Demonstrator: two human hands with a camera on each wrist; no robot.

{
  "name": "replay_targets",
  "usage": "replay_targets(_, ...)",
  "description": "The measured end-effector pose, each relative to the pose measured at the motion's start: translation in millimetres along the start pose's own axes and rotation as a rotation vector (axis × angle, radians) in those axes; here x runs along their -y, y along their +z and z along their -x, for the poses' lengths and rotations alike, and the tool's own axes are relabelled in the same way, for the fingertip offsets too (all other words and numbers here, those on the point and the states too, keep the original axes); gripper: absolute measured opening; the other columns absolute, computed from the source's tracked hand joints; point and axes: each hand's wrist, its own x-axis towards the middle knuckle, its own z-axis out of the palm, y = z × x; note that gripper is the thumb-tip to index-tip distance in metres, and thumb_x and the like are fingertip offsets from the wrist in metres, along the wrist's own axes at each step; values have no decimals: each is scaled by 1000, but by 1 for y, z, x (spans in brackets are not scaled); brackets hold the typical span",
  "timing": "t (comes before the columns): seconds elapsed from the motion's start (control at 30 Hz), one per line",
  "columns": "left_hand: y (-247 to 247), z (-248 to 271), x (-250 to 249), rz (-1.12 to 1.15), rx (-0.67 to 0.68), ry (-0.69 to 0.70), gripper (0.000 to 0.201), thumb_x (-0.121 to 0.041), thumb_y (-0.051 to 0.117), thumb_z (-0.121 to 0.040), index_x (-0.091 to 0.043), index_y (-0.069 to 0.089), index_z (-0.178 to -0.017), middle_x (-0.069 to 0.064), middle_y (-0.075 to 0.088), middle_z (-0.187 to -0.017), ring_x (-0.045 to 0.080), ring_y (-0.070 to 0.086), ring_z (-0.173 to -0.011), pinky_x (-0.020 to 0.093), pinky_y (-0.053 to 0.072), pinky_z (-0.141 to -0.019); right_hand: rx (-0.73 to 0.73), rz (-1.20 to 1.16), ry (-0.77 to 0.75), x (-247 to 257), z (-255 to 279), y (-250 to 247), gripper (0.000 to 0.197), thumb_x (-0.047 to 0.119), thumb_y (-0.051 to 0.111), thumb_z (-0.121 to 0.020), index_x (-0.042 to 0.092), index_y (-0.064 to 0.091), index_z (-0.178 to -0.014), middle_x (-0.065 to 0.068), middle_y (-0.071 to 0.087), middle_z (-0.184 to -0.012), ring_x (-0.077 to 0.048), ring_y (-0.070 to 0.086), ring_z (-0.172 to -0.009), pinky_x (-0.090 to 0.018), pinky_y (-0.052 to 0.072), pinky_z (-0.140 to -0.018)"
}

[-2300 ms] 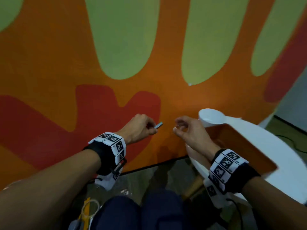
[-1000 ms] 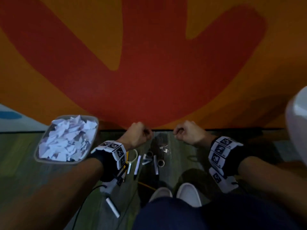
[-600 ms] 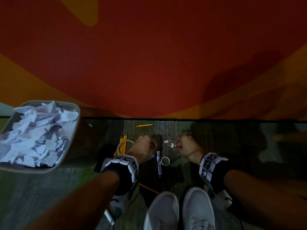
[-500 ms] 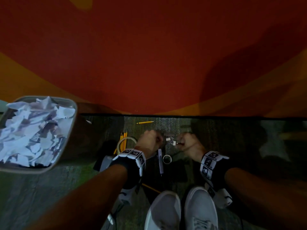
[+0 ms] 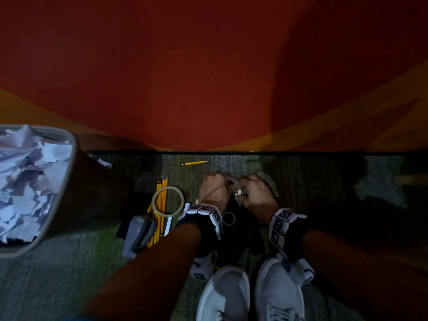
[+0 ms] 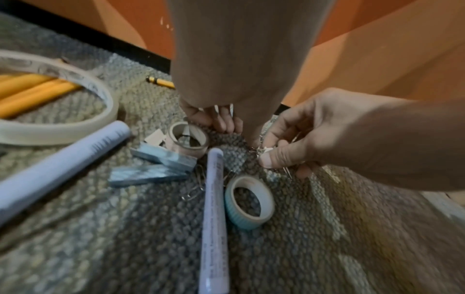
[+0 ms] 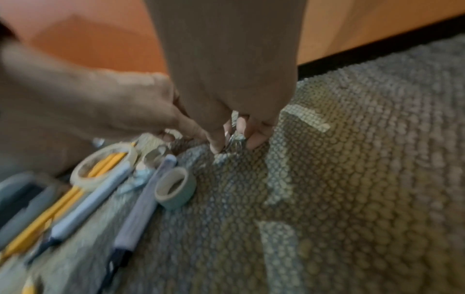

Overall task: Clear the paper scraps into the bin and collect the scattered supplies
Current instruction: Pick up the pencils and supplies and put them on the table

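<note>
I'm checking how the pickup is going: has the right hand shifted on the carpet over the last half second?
No. The right hand stays just right of the small tape roll, pinching clips beside the left hand.

Hands down at the carpet
Both hands (image 5: 214, 189) (image 5: 256, 195) have dropped from wall height; fingertips now meet over small metal clips (image 5: 237, 192).

Bin (image 5: 69, 172) heaped with white paper scraps (image 5: 25, 181), pencils (image 5: 161, 205), tape rolls (image 5: 168, 201) and clips (image 5: 238, 192) on carpet
</note>
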Motion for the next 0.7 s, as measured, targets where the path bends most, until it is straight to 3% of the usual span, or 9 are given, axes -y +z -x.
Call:
replay_targets(0.13,1,-4,-3,81,-36,-10,13,-27,74,-80,-25,76,-93,5,69,-97,28,66,-94,38,57,-77,-13,-109,43,-3,-3,1,18,11,77,-75,19,63,-83,-3,50,-100,-28,57,-90,-37,49,-80)
replay_targets(0.33,7,-13,1,31,-5,63,19,-25,71,-87,-17,73,-103,8,61,-109,30,57,-108,43,53,-88,-52,-247,150,-17,-6,4,23,14,75,-73,26,55,-69,-1,60,-87,-24,62,-82,-35,53,-73)
replay_targets(0.43,11,-16,11,52,22,129,13,-27,70,-86,-19,72,-96,5,62,-106,28,60,-101,43,53,-85,-111,-340,174,-25,-8,0,19,15,77,-73,21,59,-70,1,68,-86,-22,66,-80,-31,54,-74)
replay_targets(0.57,11,-11,21,69,31,180,9,-24,68,-83,-21,61,-78,3,64,-102,25,61,-94,37,52,-81,-158,-373,152,-27,-4,-5,23,13,80,-73,22,59,-71,9,66,-76,-17,66,-77,-23,49,-73)
replay_targets(0.7,10,-2,28,141,-13,218,11,-17,71,-84,-13,61,-80,1,55,-93,22,57,-88,27,44,-76,-174,-403,143,-25,-3,-9,20,12,82,-73,18,69,-86,3,69,-78,-14,65,-79,-20,47,-71)
